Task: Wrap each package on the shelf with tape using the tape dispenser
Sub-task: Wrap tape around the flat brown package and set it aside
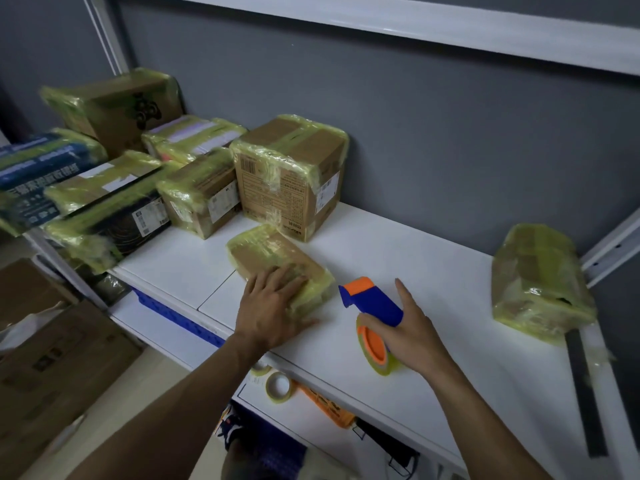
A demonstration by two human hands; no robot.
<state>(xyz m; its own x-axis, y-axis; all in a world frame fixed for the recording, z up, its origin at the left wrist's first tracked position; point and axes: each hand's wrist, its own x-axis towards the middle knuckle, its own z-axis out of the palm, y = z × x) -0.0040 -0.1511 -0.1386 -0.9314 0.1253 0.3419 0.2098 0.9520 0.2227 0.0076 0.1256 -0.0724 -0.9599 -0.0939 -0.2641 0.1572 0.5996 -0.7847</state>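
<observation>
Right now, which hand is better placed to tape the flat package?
Right. The right hand grips the tape dispenser just beside the flat package, while the left hand lies flat on that package, probably steadying it.

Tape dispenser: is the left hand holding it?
No, the right hand grips the tape dispenser, while the left hand rests flat on a small package.
</observation>
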